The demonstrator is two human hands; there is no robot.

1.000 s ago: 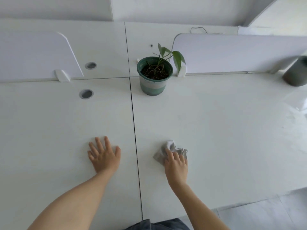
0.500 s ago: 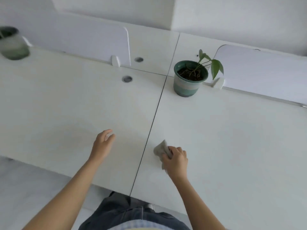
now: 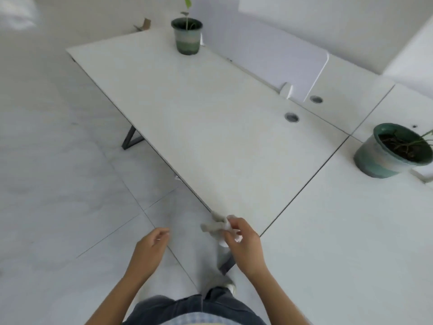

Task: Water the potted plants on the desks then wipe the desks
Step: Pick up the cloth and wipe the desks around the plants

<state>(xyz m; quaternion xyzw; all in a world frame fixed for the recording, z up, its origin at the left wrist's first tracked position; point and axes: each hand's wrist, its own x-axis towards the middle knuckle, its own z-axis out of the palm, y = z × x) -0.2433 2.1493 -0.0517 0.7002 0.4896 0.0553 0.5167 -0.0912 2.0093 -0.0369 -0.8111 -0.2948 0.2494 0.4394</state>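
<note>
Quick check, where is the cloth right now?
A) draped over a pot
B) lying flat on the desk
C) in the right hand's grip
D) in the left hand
C: the right hand pinches the cloth at the near edge of the desk, while the left hand hangs over the floor holding nothing.

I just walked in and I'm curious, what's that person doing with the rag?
A person stands at two white desks. Their right hand grips a crumpled grey cloth by the near edge of the left desk. Their left hand hangs loosely over the floor, holding nothing. The far potted plant stands at that desk's other end; the near potted plant sits on the right desk.
</note>
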